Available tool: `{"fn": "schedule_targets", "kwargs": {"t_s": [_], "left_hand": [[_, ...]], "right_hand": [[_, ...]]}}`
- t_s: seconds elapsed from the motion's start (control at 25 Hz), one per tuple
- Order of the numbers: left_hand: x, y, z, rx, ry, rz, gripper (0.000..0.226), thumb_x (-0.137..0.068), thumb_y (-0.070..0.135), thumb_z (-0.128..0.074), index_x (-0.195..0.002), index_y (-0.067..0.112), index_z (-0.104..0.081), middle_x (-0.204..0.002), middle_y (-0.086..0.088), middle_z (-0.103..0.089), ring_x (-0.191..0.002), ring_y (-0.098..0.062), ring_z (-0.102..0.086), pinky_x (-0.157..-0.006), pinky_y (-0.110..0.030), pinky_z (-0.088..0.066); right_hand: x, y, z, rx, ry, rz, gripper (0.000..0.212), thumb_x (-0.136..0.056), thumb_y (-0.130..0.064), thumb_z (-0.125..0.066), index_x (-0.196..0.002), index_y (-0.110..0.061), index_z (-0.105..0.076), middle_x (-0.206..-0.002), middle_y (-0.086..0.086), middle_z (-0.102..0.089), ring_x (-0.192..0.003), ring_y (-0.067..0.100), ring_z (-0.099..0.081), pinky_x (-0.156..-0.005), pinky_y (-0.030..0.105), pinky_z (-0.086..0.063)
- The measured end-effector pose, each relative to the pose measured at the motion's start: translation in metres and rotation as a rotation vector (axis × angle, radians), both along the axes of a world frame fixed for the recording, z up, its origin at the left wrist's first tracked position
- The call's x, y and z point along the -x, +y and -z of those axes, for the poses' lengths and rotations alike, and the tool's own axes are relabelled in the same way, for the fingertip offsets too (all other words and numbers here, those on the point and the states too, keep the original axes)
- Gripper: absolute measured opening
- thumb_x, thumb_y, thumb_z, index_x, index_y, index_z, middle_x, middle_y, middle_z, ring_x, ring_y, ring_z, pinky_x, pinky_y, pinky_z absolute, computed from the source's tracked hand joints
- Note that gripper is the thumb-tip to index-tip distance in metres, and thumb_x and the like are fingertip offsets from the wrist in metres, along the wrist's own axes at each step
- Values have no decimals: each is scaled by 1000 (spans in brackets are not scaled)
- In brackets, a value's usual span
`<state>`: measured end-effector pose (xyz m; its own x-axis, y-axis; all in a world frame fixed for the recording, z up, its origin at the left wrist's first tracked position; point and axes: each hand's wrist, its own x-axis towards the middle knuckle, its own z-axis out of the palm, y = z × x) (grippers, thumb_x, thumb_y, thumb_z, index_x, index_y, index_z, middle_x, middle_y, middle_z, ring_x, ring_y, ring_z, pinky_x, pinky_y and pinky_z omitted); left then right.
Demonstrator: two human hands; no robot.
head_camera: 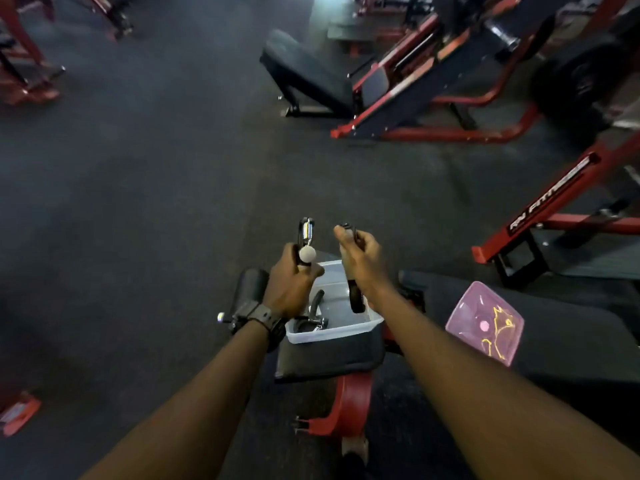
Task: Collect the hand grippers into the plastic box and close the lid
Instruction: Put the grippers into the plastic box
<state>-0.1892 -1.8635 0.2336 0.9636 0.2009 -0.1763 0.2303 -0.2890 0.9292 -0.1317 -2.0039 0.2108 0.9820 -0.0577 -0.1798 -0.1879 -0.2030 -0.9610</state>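
Note:
A clear plastic box (pixel 332 332) stands on a black bench pad (pixel 329 358) in front of me, with one hand gripper (pixel 313 315) lying inside it. My left hand (pixel 294 282) holds a hand gripper with a chrome spring (pixel 306 232) and a pale knob, raised above the box's left side. My right hand (pixel 362 261) grips a black hand gripper (pixel 356 297) whose handle hangs down into the box. The pink translucent lid (pixel 485 323) lies on the bench seat to the right.
A black roller pad (pixel 249 289) sticks out left of the box. Red and black gym machines (pixel 433 91) stand on the dark floor ahead and to the right. A red bench frame (pixel 346 407) runs below the pad.

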Motion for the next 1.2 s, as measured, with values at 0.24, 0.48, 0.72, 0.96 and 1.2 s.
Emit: {"fn": "schedule_targets", "kwargs": {"t_s": [0.24, 0.48, 0.72, 0.96, 1.2], "left_hand": [[-46, -10, 116, -30, 176, -3, 25, -83, 23, -63, -104, 21, -50, -86, 3, -60, -79, -15, -56, -68, -31, -46], [-79, -7, 197, -73, 268, -41, 26, -84, 26, -64, -103, 22, -47, -90, 6, -64, -75, 1, -59, -56, -11, -42], [-96, -16, 228, -170, 478, -53, 50, -76, 38, -63, -116, 13, -46, -124, -12, -59, -111, -35, -59, -94, -49, -49], [-96, -37, 224, -423, 501, -132, 58, -80, 40, -61, -123, 7, -44, -135, -17, -50, -125, -41, -48, -100, -53, -43], [-93, -48, 230, -565, 534, 73, 84, -73, 52, -73, -134, 6, -38, -148, -22, -37, -140, -39, -31, -112, -49, -33]], "right_hand": [[-49, -5, 139, 283, 170, 58, 80, -60, -70, -82, -112, -24, -41, -102, -5, -60, -90, 15, -59, -62, 22, -39], [-65, 18, 226, 624, 359, 19, 90, -62, -59, -85, -124, -15, -36, -125, 14, -59, -111, 35, -61, -85, 47, -54], [-81, 11, 239, 826, 400, -109, 94, -66, -57, -84, -134, -9, -40, -135, 17, -55, -126, 37, -52, -89, 46, -48], [-91, -14, 213, 897, 213, -195, 53, -85, -41, -71, -126, -13, -54, -130, 13, -59, -117, 36, -59, -84, 40, -47], [-107, -30, 191, 657, 189, -98, 11, -89, -27, -63, -100, -27, -66, -108, 5, -73, -97, 26, -69, -77, 31, -51]]}}
